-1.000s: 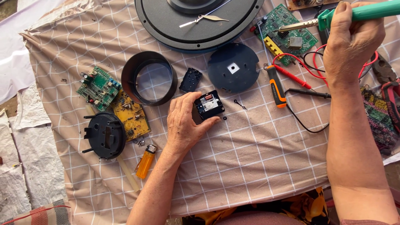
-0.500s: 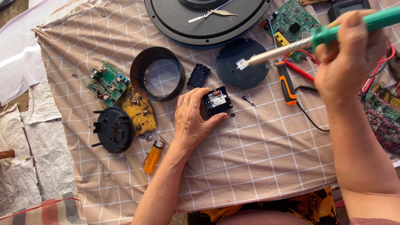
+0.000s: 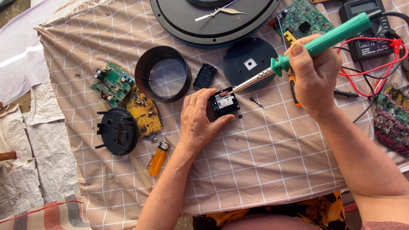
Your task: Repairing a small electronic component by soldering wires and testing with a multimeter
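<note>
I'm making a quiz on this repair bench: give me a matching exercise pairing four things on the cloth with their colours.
Things:
1. soldering iron handle, in the right hand
2. lighter
3. clock movement, held by the left hand
4. multimeter leads

Colours:
A. red
B. black
C. green
D. orange

Pairs: 1-C, 2-D, 3-B, 4-A
</note>
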